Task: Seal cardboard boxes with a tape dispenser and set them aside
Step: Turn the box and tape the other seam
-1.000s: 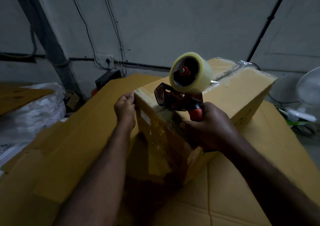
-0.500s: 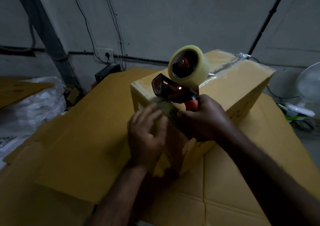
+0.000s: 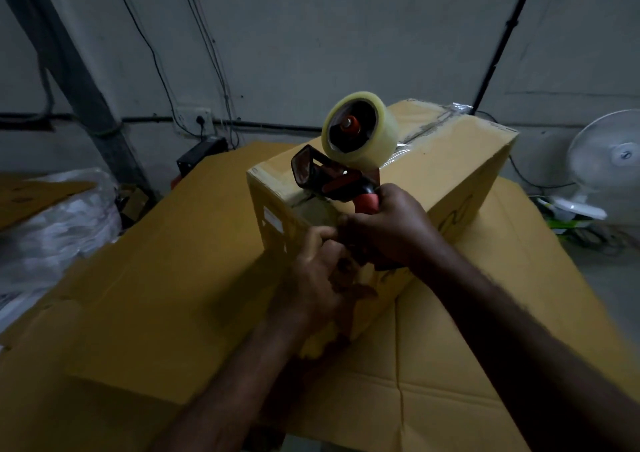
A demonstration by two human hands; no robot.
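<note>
A closed brown cardboard box point(image 3: 446, 171) stands at the centre on flattened cardboard, with clear tape along its top seam. My right hand point(image 3: 391, 226) grips the red handle of a tape dispenser point(image 3: 332, 178) at the box's near top edge; its clear tape roll point(image 3: 360, 133) sticks up above. My left hand point(image 3: 318, 278) lies against the box's near end face, just below the dispenser, fingers curled at the tape end there. Whether it pinches the tape is hidden in the dim light.
Flattened cardboard sheets point(image 3: 166, 278) cover the work surface. White plastic-wrapped bundles point(image 3: 59, 223) lie at the left. A white fan point(image 3: 609, 161) stands at the right by the grey wall. A dark device point(image 3: 201, 154) sits behind the cardboard under a wall socket.
My left hand left the box's left top corner and came across to the near end face under the dispenser. The dispenser stays at the near top edge.
</note>
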